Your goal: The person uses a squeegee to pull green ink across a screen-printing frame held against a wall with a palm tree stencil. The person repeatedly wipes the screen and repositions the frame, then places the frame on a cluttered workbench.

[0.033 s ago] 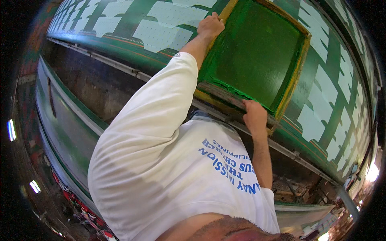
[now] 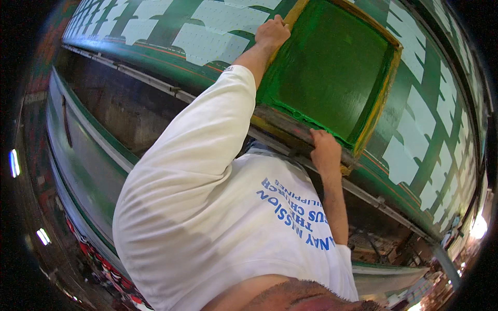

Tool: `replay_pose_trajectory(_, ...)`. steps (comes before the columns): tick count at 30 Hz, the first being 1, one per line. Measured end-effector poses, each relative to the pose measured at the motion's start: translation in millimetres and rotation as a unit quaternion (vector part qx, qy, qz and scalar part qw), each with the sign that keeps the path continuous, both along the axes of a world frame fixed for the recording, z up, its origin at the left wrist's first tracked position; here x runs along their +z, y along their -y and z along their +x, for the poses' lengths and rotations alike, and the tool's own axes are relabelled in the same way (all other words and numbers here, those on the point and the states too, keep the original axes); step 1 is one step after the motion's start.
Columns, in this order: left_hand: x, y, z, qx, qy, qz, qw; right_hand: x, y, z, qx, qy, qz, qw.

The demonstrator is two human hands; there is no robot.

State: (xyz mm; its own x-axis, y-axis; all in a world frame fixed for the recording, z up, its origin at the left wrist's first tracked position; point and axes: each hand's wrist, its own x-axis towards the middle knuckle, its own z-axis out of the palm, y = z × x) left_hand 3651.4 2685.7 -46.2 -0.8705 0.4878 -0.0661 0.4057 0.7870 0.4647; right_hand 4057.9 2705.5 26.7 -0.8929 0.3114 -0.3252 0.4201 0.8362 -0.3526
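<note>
Lying at about one o'clock in my view, the rectangular green mesh screen in a worn wooden frame [image 2: 383, 101] is sitting aslant on a long, glossy green table [image 2: 155, 58]. Its smooth, translucent mesh is catching a dull sheen, while ridged, brighter green paint is crusting the inner edges and yellowish stains are streaking the wood.

Rows of pale blue-white flat cut pieces [image 2: 218, 42] with notched, curving outlines are spreading out on both sides, toward ten o'clock and three o'clock. Thin orange lines are running along the table's near edge, above a narrow grey rail [image 2: 124, 68]. A second green-topped table [image 2: 98, 155] is stretching away at nine o'clock; red and white things [image 2: 98, 259], too blurred to tell, are showing at eight. The loose white cotton shirt [image 2: 192, 171] is filling the foreground, its left sleeve blocking part of the rail.

On the frame's own dial, the left hand [image 2: 272, 33] is closing around the wooden side at ten o'clock. The right hand [image 2: 326, 150] is resting half-curled at six o'clock, fingers touching the near bar; I cannot tell how firmly it is gripping, since its underside is hiding.
</note>
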Motion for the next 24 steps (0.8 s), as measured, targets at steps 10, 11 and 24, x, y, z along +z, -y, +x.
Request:
replay_pose_trajectory(10, 13, -15, -7, 0.027, -0.010, -0.063, 0.998, -20, -65, 76, -0.148, -0.124, -0.202, 0.960)
replay_pose_trajectory(11, 13, -15, -7, 0.027, -0.015, -0.060, 0.998, -23, -83, 86, -0.204, -0.153, -0.181, 0.950)
replay_pose_trajectory(24, -41, -8, -47, -0.015, -0.046, -0.007, 0.999, -79, -138, 101, -0.320, -0.168, -0.085, 0.929)
